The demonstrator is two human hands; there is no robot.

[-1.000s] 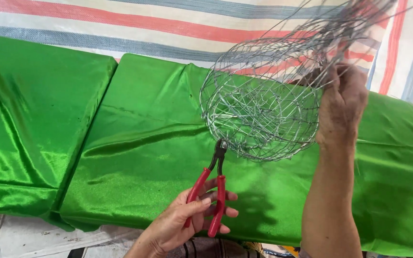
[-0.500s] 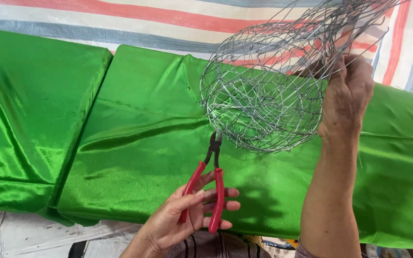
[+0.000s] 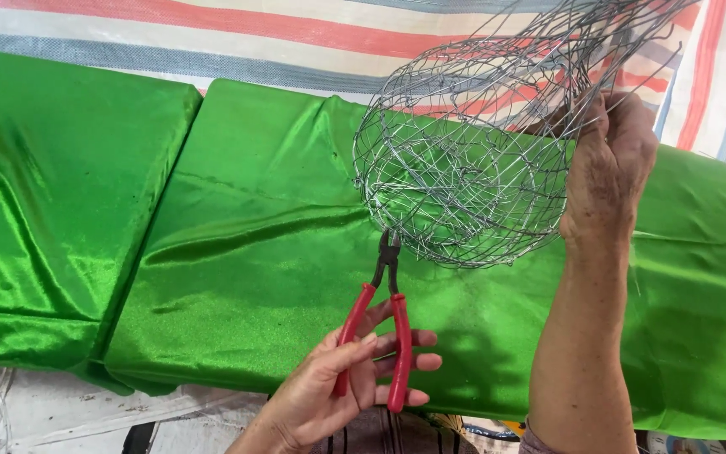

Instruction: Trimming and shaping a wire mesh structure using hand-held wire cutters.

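We take the wire basket [image 3: 464,160] as our landmark: a round cage of thin grey mesh, held up in the air above the green satin cloth [image 3: 237,277]

Our right hand [image 3: 611,164] is at the basket's right flank, fingers hooked through the mesh wires and curled tight around them; this hand carries the whole basket. The basket's open mouth tips up and to the right, its rounded bottom faces down and to the left

Our left hand [image 3: 338,387] sits well below the basket, closed around the red handles of the pliers [image 3: 380,328]. The handles are only a little apart, so we judge the grip narrow. The pliers' long axis runs nearly upright, handles low, dark nose pointing up at the basket's lower rim

The nose tip lies right at the bottom left edge of the mesh; we cannot tell whether it touches or bites a wire there. The left hand is the nearer one to that lower edge, the right hand is across on the far side

Behind the basket, a striped tarp [image 3: 212,42] in red, white and blue
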